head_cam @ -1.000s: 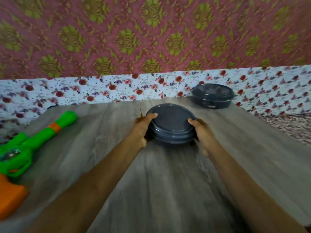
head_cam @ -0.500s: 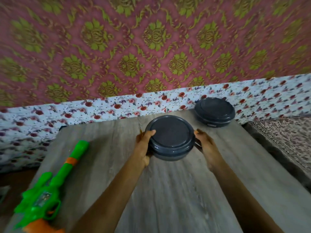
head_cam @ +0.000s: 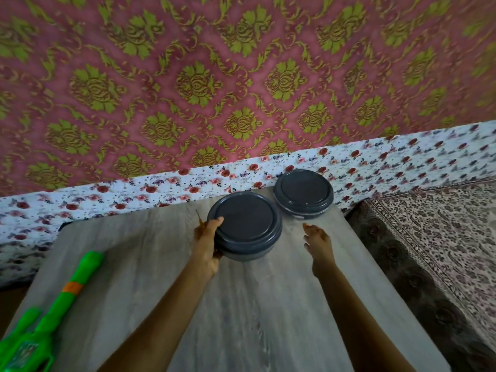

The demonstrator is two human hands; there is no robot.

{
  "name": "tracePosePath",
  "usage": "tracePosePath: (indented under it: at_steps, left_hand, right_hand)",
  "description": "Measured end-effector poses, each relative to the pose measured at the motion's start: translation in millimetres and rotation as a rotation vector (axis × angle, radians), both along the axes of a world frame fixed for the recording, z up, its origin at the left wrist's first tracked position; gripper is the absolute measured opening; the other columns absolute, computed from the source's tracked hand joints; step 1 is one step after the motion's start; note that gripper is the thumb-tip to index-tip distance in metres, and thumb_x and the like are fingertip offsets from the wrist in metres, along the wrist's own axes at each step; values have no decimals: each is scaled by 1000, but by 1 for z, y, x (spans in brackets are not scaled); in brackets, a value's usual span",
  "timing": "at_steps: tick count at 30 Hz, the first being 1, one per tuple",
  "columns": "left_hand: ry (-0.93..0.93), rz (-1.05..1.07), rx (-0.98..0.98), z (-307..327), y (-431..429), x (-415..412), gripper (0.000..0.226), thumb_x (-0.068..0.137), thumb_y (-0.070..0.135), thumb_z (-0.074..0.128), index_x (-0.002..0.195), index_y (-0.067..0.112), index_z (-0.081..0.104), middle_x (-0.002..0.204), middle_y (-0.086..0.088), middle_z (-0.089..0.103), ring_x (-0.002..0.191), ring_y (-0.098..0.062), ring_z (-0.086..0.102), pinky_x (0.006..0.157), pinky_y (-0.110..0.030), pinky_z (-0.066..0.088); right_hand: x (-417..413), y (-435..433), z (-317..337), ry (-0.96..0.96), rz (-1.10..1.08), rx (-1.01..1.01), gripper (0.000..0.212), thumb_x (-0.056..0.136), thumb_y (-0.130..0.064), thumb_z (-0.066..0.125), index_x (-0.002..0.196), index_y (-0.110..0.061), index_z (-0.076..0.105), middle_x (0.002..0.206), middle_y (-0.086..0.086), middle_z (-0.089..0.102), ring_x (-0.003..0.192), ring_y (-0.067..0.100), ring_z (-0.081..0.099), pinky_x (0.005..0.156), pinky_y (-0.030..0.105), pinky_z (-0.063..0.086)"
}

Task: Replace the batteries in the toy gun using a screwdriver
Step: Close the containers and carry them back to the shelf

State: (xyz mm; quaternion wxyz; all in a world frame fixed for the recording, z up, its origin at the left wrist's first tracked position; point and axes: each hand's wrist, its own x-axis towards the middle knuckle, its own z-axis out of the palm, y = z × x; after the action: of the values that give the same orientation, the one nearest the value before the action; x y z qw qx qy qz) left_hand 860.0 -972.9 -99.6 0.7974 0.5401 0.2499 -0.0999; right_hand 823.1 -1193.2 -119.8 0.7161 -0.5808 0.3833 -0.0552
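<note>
A green toy gun (head_cam: 53, 307) with an orange band lies along the table's left edge, partly cut off at the bottom left. A round dark grey lidded container (head_cam: 245, 226) stands near the far middle of the wooden table (head_cam: 241, 318). My left hand (head_cam: 208, 242) grips its left side, thumb on the lid rim; a thin yellowish stick pokes up from behind the fingers. My right hand (head_cam: 318, 238) hovers just right of the container, fingers apart, touching nothing. No screwdriver or batteries can be made out.
A second dark grey lidded container (head_cam: 303, 193) stands at the table's far right corner, close behind the first. A floral cloth (head_cam: 402, 162) and patterned wall run behind the table. A patterned rug (head_cam: 442, 237) lies to the right, below the table edge.
My right hand has let go of the container and pulled back to the right. The left hand still grips it. The view has tilted up, and the container sits closer to the second one.
</note>
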Motion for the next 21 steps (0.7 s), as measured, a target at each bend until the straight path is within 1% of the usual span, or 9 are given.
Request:
tracePosePath:
  at_steps: [4,6,9,10,13,14,17,20,21]
  left_hand:
    - [17,44,56,-8,-22,19,52,78,30,71,124,15,54,121,-13,60,106,-29,58,59,-32,51]
    - [30,75,36,-14,-27,26,52,77,29,73,124,15,56,121,-11,61,106,-28,58,61,-33,52]
    - [58,116,25,-21,-30,33,52,77,28,72,124,14,55,120,-11,61,106,-27,59,61,-33,52]
    - [62,123,31,-24,-31,35,52,78,28,72,125,14,55,120,-11,61,106,-27,59,61,-33,52]
    - [55,131,48,-28,-36,42,51,78,28,71,125,14,54,120,-10,61,102,-24,59,62,-32,51]
    - [54,134,55,-29,-37,44,51,79,27,70,126,14,54,120,-10,61,100,-22,59,62,-32,50]
    - [57,131,61,-30,-41,50,51,81,25,69,128,15,51,119,-9,59,97,-21,58,64,-33,50]
    - [58,121,77,-30,-42,53,50,81,25,69,127,15,51,119,-9,59,99,-22,58,67,-35,52]
    - [60,118,77,-31,-41,54,50,81,26,69,126,15,52,120,-10,60,101,-24,59,68,-36,53]
  right_hand:
    - [40,-36,-13,70,-71,76,62,87,-37,60,137,-6,39,138,13,45,123,30,46,104,43,38]
    - [57,-48,-18,90,-115,160,70,83,-43,64,134,-2,40,117,14,49,104,27,49,90,40,42]
    - [75,-57,-26,61,-168,242,66,79,-44,68,124,-1,49,82,7,48,71,19,45,65,31,40]
    - [80,-59,-28,56,-178,255,64,78,-43,70,123,-2,50,77,4,46,66,17,43,61,28,38]
    - [99,-66,-28,49,-185,304,63,77,-33,74,126,-2,48,98,7,50,75,17,48,69,29,41]
    - [105,-68,-28,54,-192,320,66,75,-31,76,126,-1,47,101,7,48,71,15,47,67,27,41]
    - [117,-72,-32,94,-199,338,72,71,-28,80,129,-2,46,100,9,48,59,13,41,54,26,37]
    - [120,-73,-35,93,-201,347,58,73,-22,77,121,-2,50,87,7,54,60,14,45,62,29,42]
    - [121,-73,-37,69,-204,339,53,75,-21,76,118,-3,51,88,7,56,65,16,49,64,29,44]
